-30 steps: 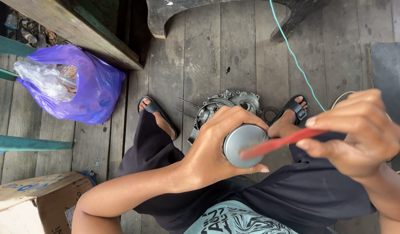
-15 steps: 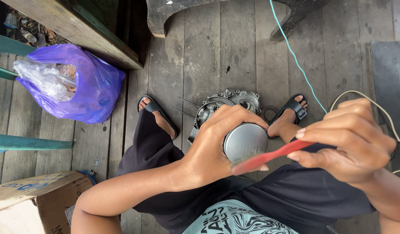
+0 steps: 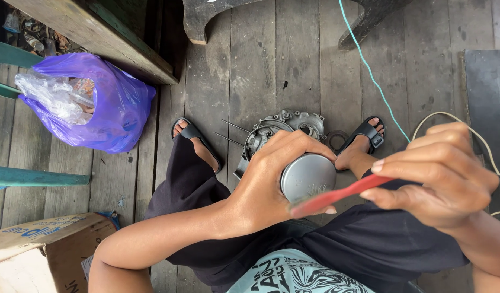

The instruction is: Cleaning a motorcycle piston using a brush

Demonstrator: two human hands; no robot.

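Observation:
My left hand [image 3: 271, 179] wraps around a round grey metal part [image 3: 307, 174] with a flat face turned up toward me. My right hand [image 3: 440, 176] grips the handle of a red toothbrush [image 3: 337, 195]. Its bristle end rests on the lower rim of the metal part. Below both hands, on the wooden floor between my sandalled feet, lies a grey engine casing [image 3: 285, 130] with a dark ring [image 3: 335, 140] beside it. Two thin metal rods [image 3: 231, 133] lie to the left of the casing.
A purple plastic bag [image 3: 93, 103] holding crumpled clear plastic sits at the left. A cardboard box [image 3: 41, 249] stands at the lower left. A turquoise cord [image 3: 369, 76] and a pale cable [image 3: 450, 116] cross the planks at right, near a dark mat [image 3: 488, 92]. Dark furniture legs [image 3: 206, 21] stand at the top.
The red toothbrush has moved down and left across the face of the metal part, from its right side to its lower rim. My left hand keeps the part still.

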